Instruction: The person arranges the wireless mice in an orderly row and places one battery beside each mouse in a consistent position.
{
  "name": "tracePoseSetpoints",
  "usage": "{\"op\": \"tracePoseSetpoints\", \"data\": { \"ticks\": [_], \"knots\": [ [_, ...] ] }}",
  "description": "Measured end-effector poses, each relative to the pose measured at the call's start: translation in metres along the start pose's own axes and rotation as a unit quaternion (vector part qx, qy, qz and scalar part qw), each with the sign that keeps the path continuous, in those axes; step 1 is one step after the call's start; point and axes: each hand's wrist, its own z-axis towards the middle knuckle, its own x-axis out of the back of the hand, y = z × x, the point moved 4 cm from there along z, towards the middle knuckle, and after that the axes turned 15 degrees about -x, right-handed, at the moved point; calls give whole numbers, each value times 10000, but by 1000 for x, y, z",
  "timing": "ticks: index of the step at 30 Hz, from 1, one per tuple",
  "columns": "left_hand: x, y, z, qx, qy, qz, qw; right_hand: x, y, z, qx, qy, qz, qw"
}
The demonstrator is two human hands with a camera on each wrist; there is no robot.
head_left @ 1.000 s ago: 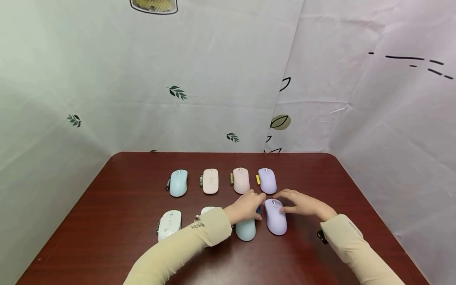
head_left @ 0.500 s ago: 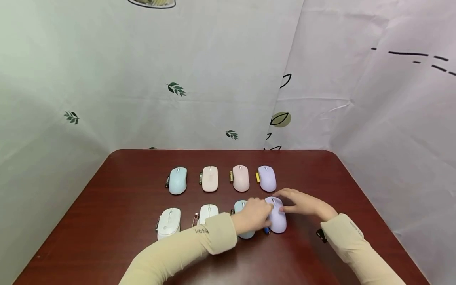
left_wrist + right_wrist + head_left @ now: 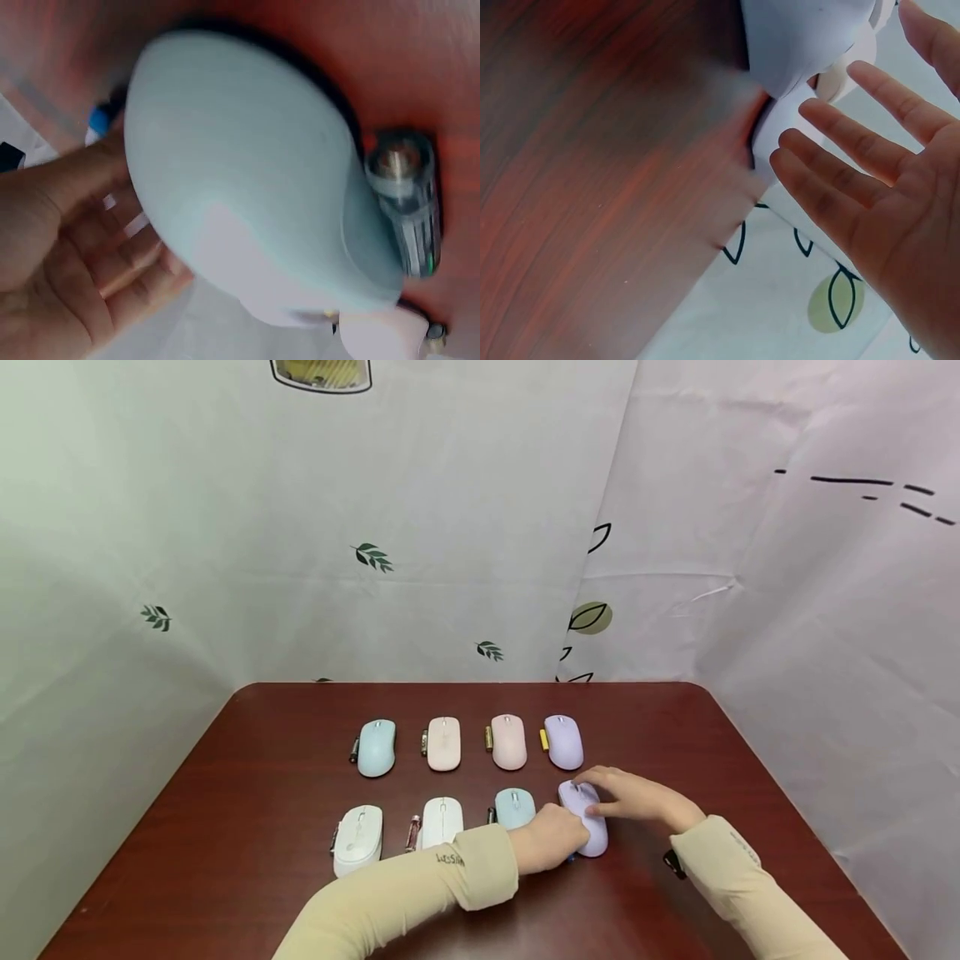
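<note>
My left hand [image 3: 553,837] is curled at the left side of the front lavender mouse [image 3: 596,835]. At its fingers shows the end of a blue battery [image 3: 572,858], mostly hidden by the hand. In the left wrist view the battery's blue tip [image 3: 99,120] lies by the thumb, behind a light blue mouse [image 3: 240,165]. My right hand [image 3: 637,797] reaches over the lavender mouse from the right, fingertips at its far end and thumb at its side. Its fingers are spread and nearly straight in the right wrist view, beside the mouse [image 3: 802,37].
Back row: a blue mouse [image 3: 377,748], a cream mouse [image 3: 444,745], a pink mouse [image 3: 509,743] and a lavender mouse [image 3: 564,743], each with a battery at its left. Two white mice, one [image 3: 358,839] farther left, share the front row. A patterned cloth hangs behind the table [image 3: 187,860].
My left hand has moved right and toward the near side, bringing the blue battery from beside the light blue mouse to the lavender mouse's near left side. My right hand has hardly moved.
</note>
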Motion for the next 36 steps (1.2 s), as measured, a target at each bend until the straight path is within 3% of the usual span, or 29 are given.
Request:
{"op": "tracePoseSetpoints", "data": {
  "ticks": [3,7,11,14,17,22,25,27,31,36],
  "knots": [
    [0,0,-1,-466,-105,155,9987,-3,-1,1,63,-6,-22,10000],
    [-1,-2,-5,-970,-168,-102,9951,-7,-2,2,106,-25,-87,9999],
    [1,-9,-11,-1050,16,-606,9926,-11,-4,3,185,-78,-124,9997],
    [4,-18,-15,-707,267,-1104,9910,-11,-7,3,171,-106,-185,9996],
    [5,-31,-16,-52,553,-1636,9850,-10,-8,2,55,-153,-220,9996],
    [1,-49,-10,1274,837,-2108,9656,-8,-10,1,23,-101,-234,9997],
    [-2,-53,-3,1815,787,-2278,9534,-9,-10,2,8,-82,-246,9997],
    [-4,-54,3,2021,663,-2376,9478,-10,-10,2,-32,-93,-254,9996],
    [-8,-56,11,2274,335,-2378,9437,-11,-10,1,-147,-73,-250,9996],
    [-15,-55,14,2511,-71,-2607,9322,-11,-10,1,-180,-61,-252,9995]
  ]
}}
